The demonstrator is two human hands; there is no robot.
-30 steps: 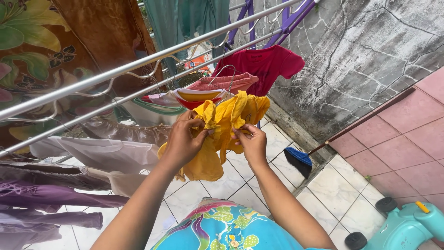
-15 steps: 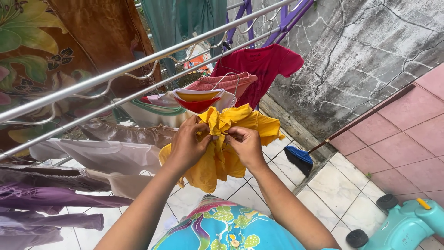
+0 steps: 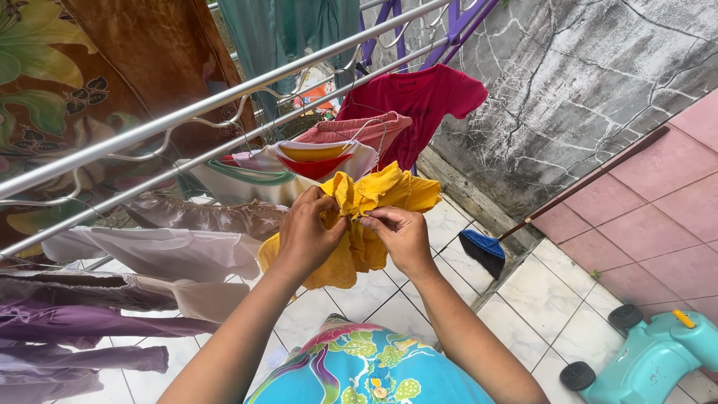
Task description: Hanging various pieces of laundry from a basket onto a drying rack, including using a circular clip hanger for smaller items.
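Both of my hands hold up a crumpled yellow garment [image 3: 378, 202] in front of a metal drying rack [image 3: 224, 97]. My left hand [image 3: 308, 233] grips its left side in a fist. My right hand [image 3: 402, 236] pinches the cloth near the middle, fingers closed on a fold. The lower part of the yellow garment hangs loose under my hands. Just behind it, a pink top [image 3: 359, 131] and a red T-shirt [image 3: 419, 101] hang on wire hangers from the rack's rails.
More clothes hang along the rack: white, brown and purple pieces [image 3: 82, 329] at left, a floral cloth [image 3: 67, 90] and a teal cloth [image 3: 292, 30] behind. A blue broom [image 3: 485, 253] leans on the cracked wall [image 3: 583, 82]. A teal ride-on toy [image 3: 658, 355] stands on the tiled floor at right.
My hands have gathered the yellow garment more tightly and shifted slightly right; the cloth is now bunched higher between them. The view moved a little closer.
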